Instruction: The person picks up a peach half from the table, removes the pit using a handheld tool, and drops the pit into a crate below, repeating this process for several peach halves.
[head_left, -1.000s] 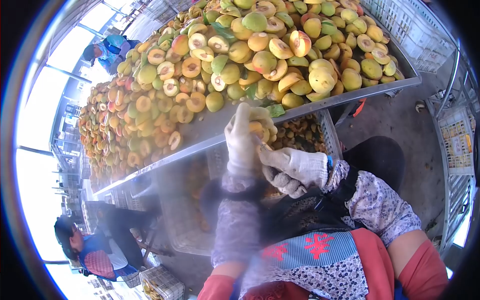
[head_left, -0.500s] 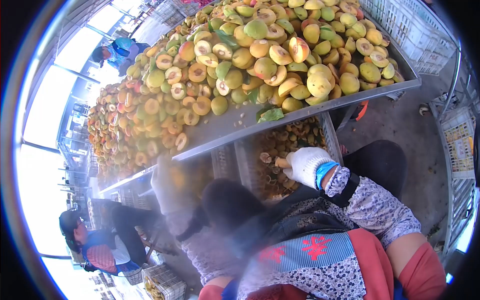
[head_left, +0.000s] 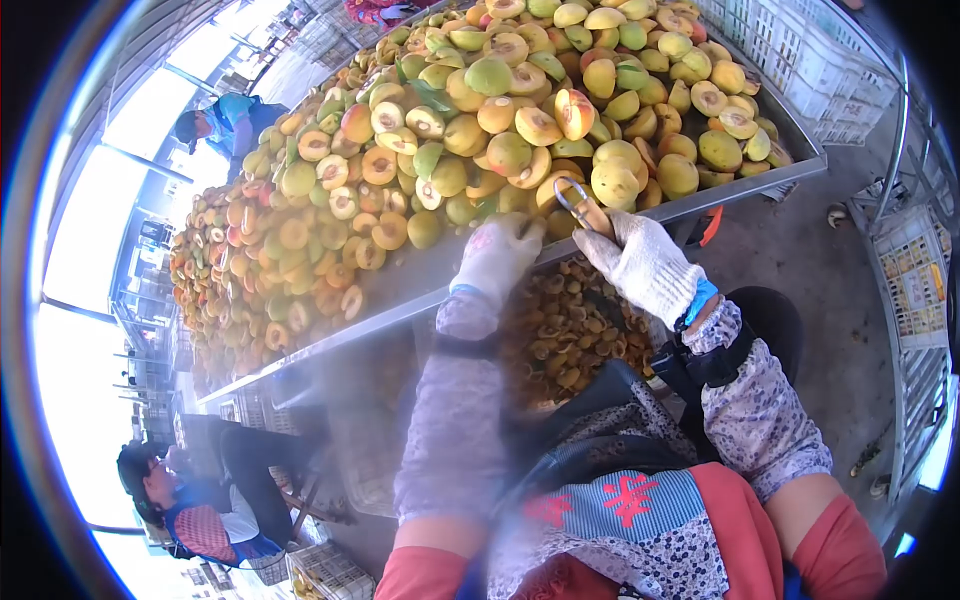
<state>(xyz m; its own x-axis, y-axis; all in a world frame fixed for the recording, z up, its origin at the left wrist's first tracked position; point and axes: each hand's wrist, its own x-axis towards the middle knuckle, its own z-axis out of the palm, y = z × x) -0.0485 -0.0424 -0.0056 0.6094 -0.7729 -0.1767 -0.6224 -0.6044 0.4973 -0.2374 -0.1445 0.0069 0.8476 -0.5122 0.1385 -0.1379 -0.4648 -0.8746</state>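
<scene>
My right hand [head_left: 645, 262], in a white knitted glove, is closed around the wooden handle of a loop-bladed pitting knife [head_left: 594, 214]. Its metal loop points up and left, over the fruit at the table's front edge. My left hand [head_left: 497, 258], gloved too, reaches over the metal rim toward the fruit, just left of the knife. Its fingers are bent, but haze and the fruit hide whether they grip anything. Heaped before both hands are halved yellow-green, peach-like fruits [head_left: 490, 78], some with stones showing. Below the rim, a crate holds small fruit pieces or stones [head_left: 570, 325].
A metal table [head_left: 400, 270] with a raised rim bears the pile. White plastic crates [head_left: 800, 70] are stacked at far right, near a metal rack [head_left: 920, 300]. One person [head_left: 215, 500] sits at lower left; another [head_left: 225, 125] is at the table's far side.
My left hand has moved from low at the left up to the table's rim. My right hand has risen from above the crate to the fruit's edge, showing the knife's loop.
</scene>
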